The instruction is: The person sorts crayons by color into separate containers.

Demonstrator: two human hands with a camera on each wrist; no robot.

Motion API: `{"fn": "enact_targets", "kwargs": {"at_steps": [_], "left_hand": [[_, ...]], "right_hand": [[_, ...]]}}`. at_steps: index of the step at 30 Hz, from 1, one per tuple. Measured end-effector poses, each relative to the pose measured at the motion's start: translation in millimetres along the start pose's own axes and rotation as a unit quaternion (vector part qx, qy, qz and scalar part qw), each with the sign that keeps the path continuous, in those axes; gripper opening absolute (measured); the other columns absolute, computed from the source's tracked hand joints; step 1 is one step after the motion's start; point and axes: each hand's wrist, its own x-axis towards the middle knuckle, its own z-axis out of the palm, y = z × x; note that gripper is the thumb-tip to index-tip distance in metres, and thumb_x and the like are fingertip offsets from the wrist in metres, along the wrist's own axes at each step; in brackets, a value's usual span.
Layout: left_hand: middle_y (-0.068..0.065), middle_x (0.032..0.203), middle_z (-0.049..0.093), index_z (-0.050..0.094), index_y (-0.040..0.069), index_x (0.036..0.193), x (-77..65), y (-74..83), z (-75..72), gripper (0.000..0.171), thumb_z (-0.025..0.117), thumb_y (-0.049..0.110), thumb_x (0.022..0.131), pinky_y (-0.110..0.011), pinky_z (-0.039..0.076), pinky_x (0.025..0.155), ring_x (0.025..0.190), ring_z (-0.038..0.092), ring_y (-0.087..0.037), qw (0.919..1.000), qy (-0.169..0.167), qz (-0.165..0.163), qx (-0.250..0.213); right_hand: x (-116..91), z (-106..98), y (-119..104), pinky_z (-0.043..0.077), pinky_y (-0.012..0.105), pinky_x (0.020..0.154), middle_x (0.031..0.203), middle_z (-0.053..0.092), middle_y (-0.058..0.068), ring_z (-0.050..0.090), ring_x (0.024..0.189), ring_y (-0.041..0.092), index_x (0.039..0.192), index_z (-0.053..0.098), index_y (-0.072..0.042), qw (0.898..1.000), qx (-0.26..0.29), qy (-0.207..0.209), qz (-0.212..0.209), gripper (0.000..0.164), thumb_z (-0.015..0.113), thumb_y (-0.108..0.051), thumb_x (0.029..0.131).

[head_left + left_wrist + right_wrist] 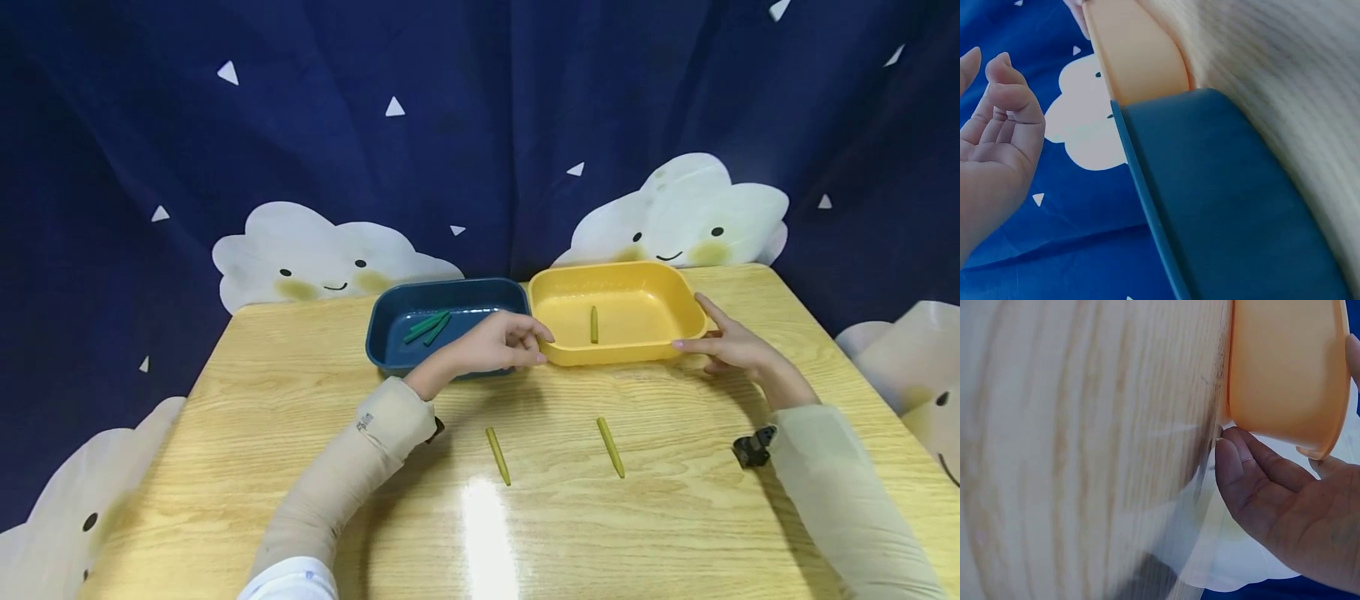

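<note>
A yellow plastic bin (615,354) stands at the back of the table, with one yellow crayon (594,325) lying in it. My right hand (738,343) holds its right front corner, the thumb at the front rim and other fingers low against the outer wall in the right wrist view. My left hand (501,340) hovers over the joint of the two bins, fingers loosely bent with nothing between them; the left wrist view has it apart from the rims. Beneath it is the dark blue bin (378,329) holding several green crayons (429,325).
Two more yellow crayons, a left one (498,457) and a right one (611,447), lie on the wooden table (300,400) in front of the bins. A dark blue curtain (450,150) with clouds hangs right behind the table's back edge.
</note>
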Motion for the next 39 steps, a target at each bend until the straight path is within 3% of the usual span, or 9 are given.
{"fn": "enact_targets", "kwargs": {"at_steps": [6, 9, 13, 19, 29, 34, 39], "left_hand": [[-0.004, 0.074, 0.060, 0.061, -0.003, 0.109, -17.4, -2.6, 2.1, 0.025, 0.063, 0.003, 0.084, -0.022, 0.040, 0.053, 0.057, 0.047, -0.014, 1.0000, -0.008, -0.003, 0.004], [-0.008, 0.076, 0.062, 0.060, -0.005, 0.109, -26.1, -5.5, 3.1, 0.027, 0.063, 0.000, 0.083, -0.022, 0.042, 0.056, 0.059, 0.050, -0.012, 0.9998, -0.020, 0.005, 0.001], [-0.010, 0.077, 0.061, 0.058, -0.005, 0.113, -36.7, -9.9, 4.1, 0.031, 0.062, -0.002, 0.082, -0.022, 0.043, 0.057, 0.061, 0.051, -0.012, 0.9988, -0.045, 0.016, -0.006], [-0.002, 0.071, 0.060, 0.057, -0.006, 0.112, -50.4, -19.3, 6.9, 0.034, 0.066, -0.001, 0.080, -0.022, 0.042, 0.054, 0.057, 0.048, -0.009, 0.9958, -0.090, 0.016, 0.004], [0.002, 0.060, 0.048, 0.055, -0.009, 0.114, -64.2, -34.8, 7.4, 0.040, 0.069, -0.003, 0.077, -0.019, 0.038, 0.051, 0.050, 0.039, -0.005, 0.9869, -0.160, -0.010, 0.023], [0.004, 0.055, 0.038, 0.056, -0.007, 0.114, -68.1, -40.1, 7.1, 0.039, 0.068, -0.005, 0.076, -0.018, 0.033, 0.051, 0.048, 0.032, -0.006, 0.9847, -0.167, -0.031, 0.039], [0.005, 0.053, 0.035, 0.058, 0.000, 0.116, -69.0, -47.0, 8.6, 0.039, 0.069, 0.000, 0.078, -0.017, 0.033, 0.051, 0.048, 0.032, -0.005, 0.9824, -0.159, -0.046, 0.087]], "right_hand": [[0.0, -0.3, 0.1, 0.043, 0.027, 0.056, 0.070, 0.036, 0.001, 0.036, 0.049, 0.013, 0.142, -0.022, -0.023, 1.000, -0.012, 0.002, -0.007, 0.103, 0.064, -0.032, 0.085], [0.9, 0.3, -0.1, 0.042, 0.027, 0.056, 0.070, 0.036, 0.002, 0.036, 0.050, 0.014, 0.141, -0.022, -0.023, 1.000, -0.014, 0.002, -0.004, 0.103, 0.064, -0.034, 0.085], [1.6, -0.3, 0.6, 0.042, 0.027, 0.056, 0.070, 0.036, 0.003, 0.036, 0.050, 0.015, 0.141, -0.022, -0.023, 1.000, -0.014, 0.002, -0.005, 0.104, 0.064, -0.034, 0.084], [2.0, -1.3, 1.6, 0.040, 0.028, 0.055, 0.067, 0.035, 0.001, 0.036, 0.051, 0.016, 0.141, -0.022, -0.024, 1.000, -0.014, 0.002, -0.007, 0.104, 0.065, -0.035, 0.084], [1.7, 0.2, 2.2, 0.041, 0.028, 0.057, 0.068, 0.034, 0.001, 0.034, 0.051, 0.016, 0.141, -0.021, -0.026, 1.000, -0.018, 0.005, 0.000, 0.104, 0.065, -0.038, 0.083], [1.7, 0.3, 2.3, 0.042, 0.028, 0.057, 0.066, 0.033, 0.001, 0.032, 0.050, 0.014, 0.141, -0.022, -0.024, 1.000, -0.017, 0.005, -0.006, 0.104, 0.065, -0.036, 0.084], [1.2, 0.2, 2.5, 0.042, 0.026, 0.054, 0.064, 0.034, 0.000, 0.032, 0.047, 0.012, 0.141, -0.022, -0.023, 1.000, -0.011, 0.003, -0.007, 0.104, 0.064, -0.035, 0.084]]}}
